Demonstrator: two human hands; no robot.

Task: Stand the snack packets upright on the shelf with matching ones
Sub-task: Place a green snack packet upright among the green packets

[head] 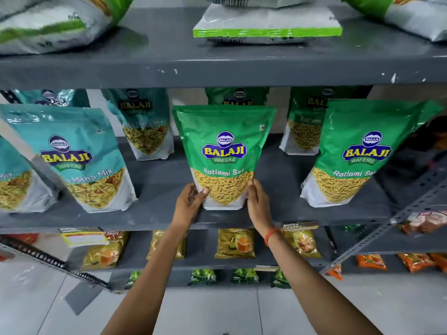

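A green Ratlami Sev packet (225,151) stands upright at the front middle of the grey shelf (157,213). My left hand (189,201) grips its lower left corner and my right hand (257,201) presses its lower right edge. Another green Ratlami Sev packet (358,153) stands to the right, and two more (304,126) stand behind. Teal Mitha Mix packets (77,160) stand to the left, with one (145,124) further back.
White and green bags (266,22) lie on the shelf above. Below are gold packets (235,243) and orange packets (372,261). A slotted metal upright (387,228) slants across the right. Pale floor tiles lie beneath.
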